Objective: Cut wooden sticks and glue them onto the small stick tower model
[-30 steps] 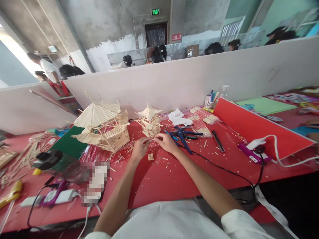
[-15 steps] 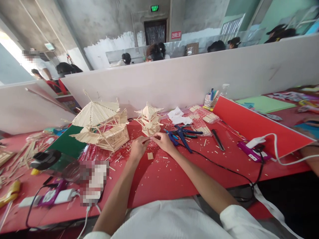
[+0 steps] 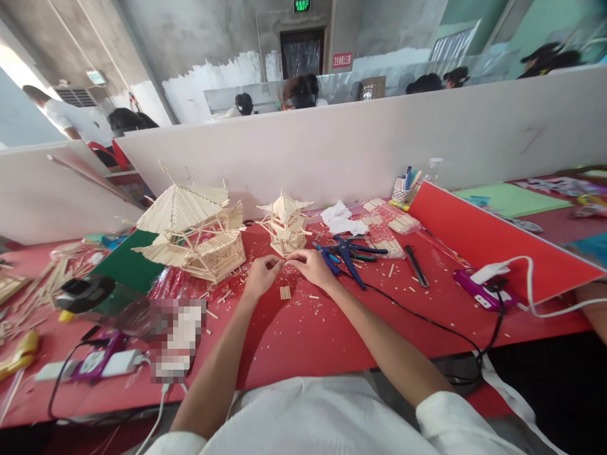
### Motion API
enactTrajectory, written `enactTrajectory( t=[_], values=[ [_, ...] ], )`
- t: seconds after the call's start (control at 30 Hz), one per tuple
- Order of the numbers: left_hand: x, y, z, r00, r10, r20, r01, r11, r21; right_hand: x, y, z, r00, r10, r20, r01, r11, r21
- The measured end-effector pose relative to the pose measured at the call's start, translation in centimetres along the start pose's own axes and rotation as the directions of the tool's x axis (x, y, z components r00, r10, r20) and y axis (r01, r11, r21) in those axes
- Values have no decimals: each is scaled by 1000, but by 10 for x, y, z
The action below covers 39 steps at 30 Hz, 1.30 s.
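Note:
My left hand [image 3: 263,273] and my right hand [image 3: 310,268] meet at the fingertips over the red table, both pinched closed. Whatever lies between the fingers is too small to make out. Just below them a small panel of joined wooden sticks [image 3: 285,292] lies flat on the table. Right behind my hands stands a small pagoda model of pale sticks [image 3: 284,226]. A larger pavilion model of the same sticks [image 3: 194,230] stands to the left. Blue pliers [image 3: 349,256] lie to the right of my right hand.
A black-handled cutter [image 3: 416,266], a white tissue [image 3: 342,219] and packs of sticks [image 3: 386,227] lie at the right. A red board [image 3: 497,243] leans near a purple power strip [image 3: 484,291]. At the left are a bottle [image 3: 111,303], a blurred-out phone [image 3: 179,341] and loose sticks [image 3: 42,284].
My hands stay together in nearly the same place, with the fingers shifting slightly. The camera view has moved a little. A person in the left background has changed position.

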<state>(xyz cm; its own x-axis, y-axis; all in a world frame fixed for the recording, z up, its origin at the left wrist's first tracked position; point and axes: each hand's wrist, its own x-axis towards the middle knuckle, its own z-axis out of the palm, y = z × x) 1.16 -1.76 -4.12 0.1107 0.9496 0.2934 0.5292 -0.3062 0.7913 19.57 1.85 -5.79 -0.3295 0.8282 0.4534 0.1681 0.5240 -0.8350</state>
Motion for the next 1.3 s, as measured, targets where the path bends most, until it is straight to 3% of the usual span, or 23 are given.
enactTrajectory(
  t=[0.17, 0.3, 0.4, 0.53, 0.67, 0.8, 0.93, 1.03, 1.1, 1.2, 1.3],
  values=[
    [2, -2, -3, 999, -19, -28, 20, 999, 37, 0, 3, 1, 1000, 23, 3, -24, 998, 66],
    [2, -3, -18, 988, -59, -141, 93, 964, 250, 0, 0, -2, 1000, 16, 9, -16, 998, 61],
    [1, -2, -35, 975, -79, -208, 170, 869, 465, 1, -2, -5, 1000, -7, -11, 7, 1000, 16],
    [-4, -1, -50, 967, -146, -210, 252, 672, 697, 2, -2, -9, 999, -16, -47, 15, 1000, -17],
    [-10, -1, -53, 938, -262, -229, 338, 529, 778, 3, -3, -15, 999, 26, -23, -26, 1000, 3],
    [-14, 2, -57, 924, -288, -252, 366, 471, 803, 0, -11, -24, 987, 83, 136, -76, 996, -55],
    [-13, 10, -58, 950, -268, -162, 278, 480, 832, -6, -21, -29, 958, 89, 271, -25, 973, -231],
    [-12, 13, -52, 978, -201, 59, 64, 554, 830, -9, -22, -29, 921, 80, 381, 78, 921, -383],
    [-11, 12, -46, 968, -128, 215, -91, 623, 777, -10, -19, -28, 883, 90, 461, 149, 877, -457],
    [-11, 7, -38, 942, -25, 334, -228, 684, 693, -10, -16, -26, 838, 116, 534, 195, 850, -490],
    [-11, 4, -34, 928, 21, 372, -272, 720, 638, -10, -15, -26, 855, 101, 508, 168, 874, -457]
  ],
)
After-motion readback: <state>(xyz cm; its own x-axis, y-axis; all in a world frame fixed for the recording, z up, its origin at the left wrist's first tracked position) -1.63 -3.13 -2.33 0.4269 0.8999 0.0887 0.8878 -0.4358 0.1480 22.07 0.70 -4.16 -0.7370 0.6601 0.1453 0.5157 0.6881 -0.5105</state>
